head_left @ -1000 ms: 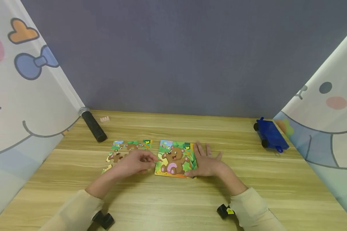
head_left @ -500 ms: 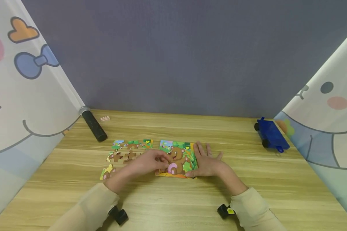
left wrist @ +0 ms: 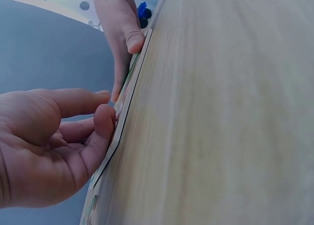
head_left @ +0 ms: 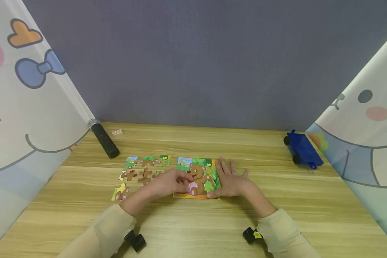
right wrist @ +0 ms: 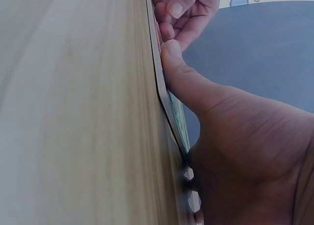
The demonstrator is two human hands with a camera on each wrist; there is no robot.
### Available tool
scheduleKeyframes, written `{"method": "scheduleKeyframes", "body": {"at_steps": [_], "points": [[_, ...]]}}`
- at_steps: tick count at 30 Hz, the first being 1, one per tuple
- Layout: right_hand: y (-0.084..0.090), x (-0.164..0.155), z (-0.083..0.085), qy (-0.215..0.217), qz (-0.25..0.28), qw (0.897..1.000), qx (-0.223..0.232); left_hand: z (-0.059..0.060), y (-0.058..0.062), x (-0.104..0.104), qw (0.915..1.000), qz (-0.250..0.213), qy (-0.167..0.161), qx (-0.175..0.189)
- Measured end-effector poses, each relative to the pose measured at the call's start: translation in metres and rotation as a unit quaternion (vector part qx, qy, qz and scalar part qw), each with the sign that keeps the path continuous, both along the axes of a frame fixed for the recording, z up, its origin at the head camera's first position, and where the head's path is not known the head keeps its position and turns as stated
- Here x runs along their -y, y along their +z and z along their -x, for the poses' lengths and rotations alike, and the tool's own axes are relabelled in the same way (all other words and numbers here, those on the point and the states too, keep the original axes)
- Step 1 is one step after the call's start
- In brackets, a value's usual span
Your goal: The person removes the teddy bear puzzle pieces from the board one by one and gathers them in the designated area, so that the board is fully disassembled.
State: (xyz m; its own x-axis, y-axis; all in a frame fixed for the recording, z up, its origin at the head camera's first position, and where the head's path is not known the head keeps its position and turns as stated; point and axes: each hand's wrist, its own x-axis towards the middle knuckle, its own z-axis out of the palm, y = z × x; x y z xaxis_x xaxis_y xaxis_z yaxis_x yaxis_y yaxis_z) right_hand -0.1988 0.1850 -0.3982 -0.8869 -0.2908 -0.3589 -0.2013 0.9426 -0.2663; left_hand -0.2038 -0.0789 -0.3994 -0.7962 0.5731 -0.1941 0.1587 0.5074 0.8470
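Observation:
A square picture board (head_left: 214,165) with a brown bear on it lies flat on the table, in the middle of the head view. My right hand (head_left: 230,181) rests palm down along its right edge, fingers spread straight and thumb over the lower right corner. Above the board's lower left part is my left hand (head_left: 167,182), its fingers bent and their tips right at the surface. I cannot tell whether a piece is between those fingertips. Several jigsaw pieces (head_left: 145,175) of a like bear picture lie in rows left of the board, partly covered by my left hand.
A black microphone (head_left: 104,139) lies at the back left, with a small pink toy brick (head_left: 117,132) beside it. At the far right stands a dark blue wheeled toy cart (head_left: 304,148). A grey wall (head_left: 193,71) and cartoon-printed side panels (head_left: 367,139) border the wooden table.
My left hand has moved right, from the board's left edge to over its lower left part, uncovering more loose pieces. My right hand has stayed in place.

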Motion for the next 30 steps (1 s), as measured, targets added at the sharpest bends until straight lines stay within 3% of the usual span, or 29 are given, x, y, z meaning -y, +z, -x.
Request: {"method": "scheduleKeyframes", "body": {"at_steps": [10,25,30], "points": [[0.0009,0.0013,-0.0008,-0.005,-0.006,1.0,0.0,-0.0014,0.0001,-0.0008,0.9999,-0.011,-0.012,0.001],[0.0009,0.0018,0.0,-0.008,-0.003,1.0,-0.003,0.0001,-0.0036,-0.0036,0.9983,-0.047,0.031,0.013],[0.001,0.0015,0.0004,-0.005,-0.006,1.0,-0.003,-0.0007,-0.0032,-0.0042,0.9978,-0.059,0.026,0.018]]}}
